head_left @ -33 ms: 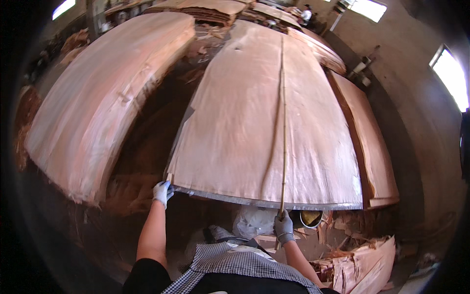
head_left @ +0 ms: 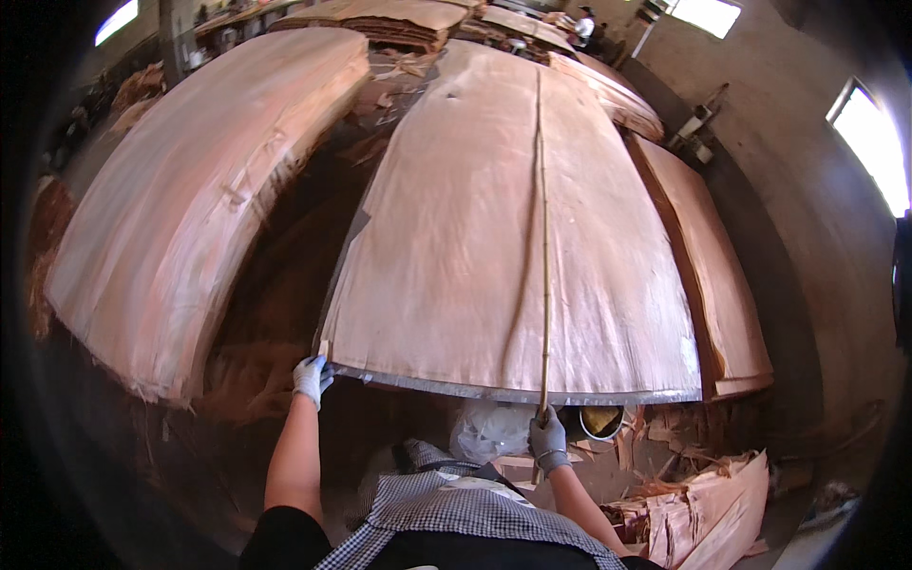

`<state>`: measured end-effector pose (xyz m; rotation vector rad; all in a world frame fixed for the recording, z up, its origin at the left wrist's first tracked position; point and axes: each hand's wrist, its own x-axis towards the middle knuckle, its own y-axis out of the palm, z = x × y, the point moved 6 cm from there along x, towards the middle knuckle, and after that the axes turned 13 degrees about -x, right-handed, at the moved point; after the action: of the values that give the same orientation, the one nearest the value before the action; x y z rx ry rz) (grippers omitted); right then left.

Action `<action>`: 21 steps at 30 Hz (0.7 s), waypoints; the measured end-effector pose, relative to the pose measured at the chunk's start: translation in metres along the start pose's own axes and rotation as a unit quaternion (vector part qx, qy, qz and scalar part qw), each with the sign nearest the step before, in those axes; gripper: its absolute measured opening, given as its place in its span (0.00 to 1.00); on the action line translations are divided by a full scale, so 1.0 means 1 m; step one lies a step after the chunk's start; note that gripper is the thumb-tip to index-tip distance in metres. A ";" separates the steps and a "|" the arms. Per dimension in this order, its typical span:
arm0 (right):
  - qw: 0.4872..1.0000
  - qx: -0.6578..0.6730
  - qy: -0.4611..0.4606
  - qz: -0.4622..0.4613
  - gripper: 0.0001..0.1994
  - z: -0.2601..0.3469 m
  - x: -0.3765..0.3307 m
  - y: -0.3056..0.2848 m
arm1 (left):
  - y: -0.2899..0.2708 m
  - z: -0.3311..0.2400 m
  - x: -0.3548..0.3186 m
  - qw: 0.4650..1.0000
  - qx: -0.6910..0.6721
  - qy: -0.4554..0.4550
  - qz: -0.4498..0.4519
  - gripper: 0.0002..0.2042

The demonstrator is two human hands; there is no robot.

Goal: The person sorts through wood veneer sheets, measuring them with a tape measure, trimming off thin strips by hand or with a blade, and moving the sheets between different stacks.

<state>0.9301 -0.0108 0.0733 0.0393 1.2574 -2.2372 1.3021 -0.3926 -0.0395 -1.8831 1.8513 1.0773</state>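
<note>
A broad, pale pinkish wood veneer sheet lies across the table in front of me, slightly wrinkled. My left hand, in a light glove with bluish fingertips, is closed at its near left corner. A small pale flap of wood stands by those fingers; whether it is part of the sheet I cannot tell. Along the right half of the sheet runs a long, thin bamboo pole, reaching nearly to the far end. My right hand, in a grey glove, is wrapped around its near end, just off the table's edge.
Stacked veneer stands at left and at right, with more stacks behind. Below the near table edge are a clear plastic bag, a bucket and torn veneer scraps. Another person is far back.
The whole view has shifted slightly. My left hand sits a touch lower at the corner; both hands keep their holds.
</note>
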 end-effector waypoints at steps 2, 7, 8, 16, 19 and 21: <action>1.000 -0.008 -0.003 -0.006 0.20 0.003 0.000 -0.001 | -0.003 0.002 0.005 1.000 -0.026 -0.007 -0.001 0.08; 1.000 0.010 0.017 0.002 0.20 -0.005 -0.003 -0.003 | 0.003 0.018 0.006 0.978 -0.195 -0.066 0.021 0.09; 1.000 0.017 0.014 0.004 0.20 -0.004 -0.002 -0.003 | -0.005 0.024 0.016 0.972 -0.218 -0.078 0.045 0.11; 0.997 0.060 0.027 0.026 0.17 -0.005 -0.001 0.001 | 0.025 0.063 -0.008 0.897 -0.380 -0.184 0.133 0.14; 0.997 0.063 0.018 0.028 0.15 0.008 -0.003 0.000 | 0.041 0.059 -0.022 0.882 -0.383 -0.179 0.207 0.12; 0.999 0.007 -0.043 0.016 0.16 0.022 -0.005 -0.003 | 0.038 0.061 -0.015 0.892 -0.401 -0.152 0.143 0.10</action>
<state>0.9381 -0.0243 0.0894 -0.0310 1.1882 -2.1963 1.2492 -0.3458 -0.0591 -1.6403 1.6498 2.3688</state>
